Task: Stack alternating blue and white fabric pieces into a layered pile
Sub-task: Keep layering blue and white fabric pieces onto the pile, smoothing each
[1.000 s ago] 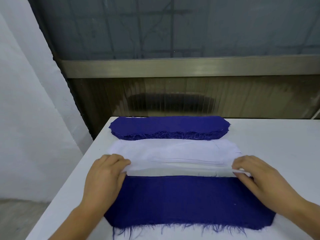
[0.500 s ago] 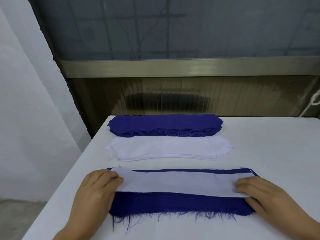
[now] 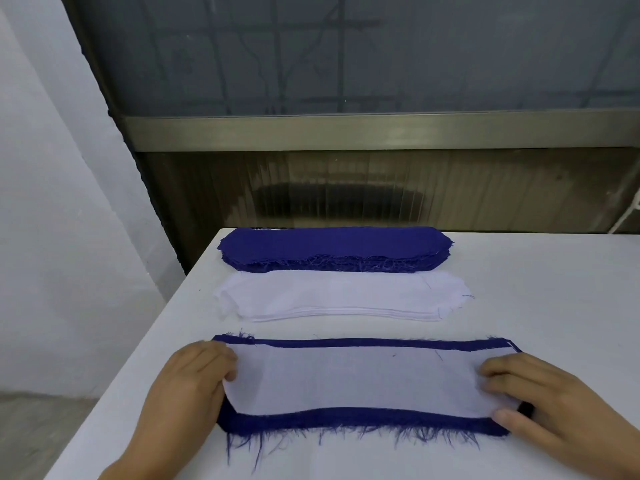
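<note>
Smooth, matt white worktop (image 3: pixel 519 282). Thin, slightly sheer white cloth piece (image 3: pixel 360 379) overlying coarse-woven blue cloth piece (image 3: pixel 363 419) with frayed, thready edge. Stack of blue woven cloth (image 3: pixel 332 244), edges ragged; stack of smooth white cloth (image 3: pixel 332 294). Brushed metal rail (image 3: pixel 381 131), dull sheen.

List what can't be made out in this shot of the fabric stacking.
- Head view: the left hand's thumb is hidden behind the hand, so its hold on the white piece is unclear.
- How many layers the near pile has: the white piece covers the blue piece.
- Piece counts in the blue stack and white stack: edges too fine.
- Both forearms are cut off by the bottom edge.
- The right hand's palm hides that end of the pile.
</note>
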Demonstrator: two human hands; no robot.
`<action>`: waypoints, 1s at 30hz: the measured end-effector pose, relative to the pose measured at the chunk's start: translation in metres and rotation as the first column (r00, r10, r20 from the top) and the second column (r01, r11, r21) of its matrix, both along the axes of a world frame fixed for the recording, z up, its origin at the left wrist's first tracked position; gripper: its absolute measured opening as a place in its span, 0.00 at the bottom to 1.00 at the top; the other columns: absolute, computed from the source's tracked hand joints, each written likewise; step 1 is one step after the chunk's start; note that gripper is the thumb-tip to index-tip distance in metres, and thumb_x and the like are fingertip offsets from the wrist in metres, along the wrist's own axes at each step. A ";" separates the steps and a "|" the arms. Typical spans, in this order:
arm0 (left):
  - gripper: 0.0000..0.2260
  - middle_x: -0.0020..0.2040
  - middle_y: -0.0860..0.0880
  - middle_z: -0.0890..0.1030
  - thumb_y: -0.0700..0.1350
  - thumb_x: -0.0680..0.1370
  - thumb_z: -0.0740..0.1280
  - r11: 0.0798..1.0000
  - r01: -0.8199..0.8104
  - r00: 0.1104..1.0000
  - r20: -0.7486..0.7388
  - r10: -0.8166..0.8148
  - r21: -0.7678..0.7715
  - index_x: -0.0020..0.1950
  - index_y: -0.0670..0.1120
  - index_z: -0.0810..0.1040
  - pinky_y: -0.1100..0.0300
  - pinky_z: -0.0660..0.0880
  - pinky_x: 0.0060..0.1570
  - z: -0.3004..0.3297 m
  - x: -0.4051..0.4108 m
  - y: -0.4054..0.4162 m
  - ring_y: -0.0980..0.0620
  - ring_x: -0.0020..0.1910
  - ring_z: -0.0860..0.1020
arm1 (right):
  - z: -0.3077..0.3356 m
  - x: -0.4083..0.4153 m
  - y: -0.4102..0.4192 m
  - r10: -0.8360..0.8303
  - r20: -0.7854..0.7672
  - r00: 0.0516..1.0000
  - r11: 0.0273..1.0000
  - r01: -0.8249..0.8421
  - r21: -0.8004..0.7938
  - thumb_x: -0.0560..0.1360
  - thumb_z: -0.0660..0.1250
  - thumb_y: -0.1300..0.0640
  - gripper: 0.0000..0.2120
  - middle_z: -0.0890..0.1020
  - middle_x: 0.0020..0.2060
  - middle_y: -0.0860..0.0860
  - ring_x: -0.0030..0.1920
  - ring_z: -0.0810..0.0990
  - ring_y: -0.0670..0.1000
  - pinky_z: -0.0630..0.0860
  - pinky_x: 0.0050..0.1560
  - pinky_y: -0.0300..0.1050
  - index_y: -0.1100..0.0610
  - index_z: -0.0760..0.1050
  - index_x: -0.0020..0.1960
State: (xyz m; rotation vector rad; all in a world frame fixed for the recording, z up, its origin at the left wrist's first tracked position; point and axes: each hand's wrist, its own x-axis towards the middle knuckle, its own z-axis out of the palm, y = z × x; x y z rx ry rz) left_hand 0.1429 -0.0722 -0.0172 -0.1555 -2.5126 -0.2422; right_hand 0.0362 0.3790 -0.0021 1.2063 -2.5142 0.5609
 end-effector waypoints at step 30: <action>0.23 0.47 0.61 0.72 0.71 0.69 0.61 0.992 -0.057 0.914 0.406 0.007 0.113 0.55 0.58 0.77 0.65 0.68 0.44 0.014 -0.166 0.054 0.60 0.47 0.70 | 0.016 -0.147 -0.096 -0.253 0.630 0.734 0.938 0.345 -0.025 0.80 0.60 0.54 0.18 0.69 0.32 0.49 0.32 0.68 0.47 0.66 0.34 0.38 0.56 0.66 0.32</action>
